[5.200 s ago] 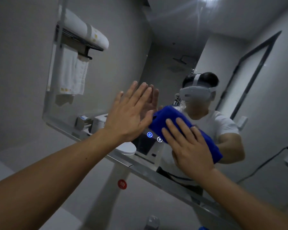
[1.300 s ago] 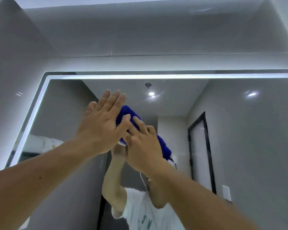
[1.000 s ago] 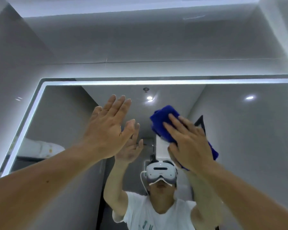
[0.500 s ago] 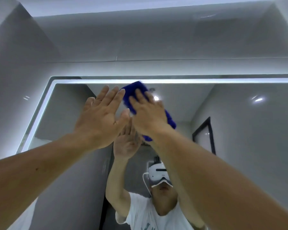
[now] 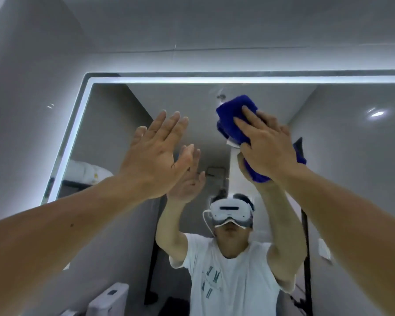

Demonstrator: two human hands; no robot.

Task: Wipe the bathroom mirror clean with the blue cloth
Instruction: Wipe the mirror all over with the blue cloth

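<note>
The bathroom mirror (image 5: 340, 156) fills the wall ahead, with a lit strip (image 5: 78, 124) running along its top and left edge. My right hand (image 5: 267, 147) presses the bunched blue cloth (image 5: 234, 117) against the upper glass, just below the top strip, fingers spread over the cloth. Part of the cloth sticks out under my palm. My left hand (image 5: 155, 156) lies flat on the glass to the left of the cloth, fingers straight and together, holding nothing. Both forearms reach up from the bottom corners.
The glass reflects a person in a white shirt wearing a headset (image 5: 229, 212), rolled white towels (image 5: 84, 172) on a shelf at left, a toilet (image 5: 110, 299) at bottom and a dark door frame (image 5: 306, 247) at right. Grey wall surrounds the mirror.
My right hand has slid the cloth to the right and slightly down, away from my left hand. The left hand stays flat on the same spot.
</note>
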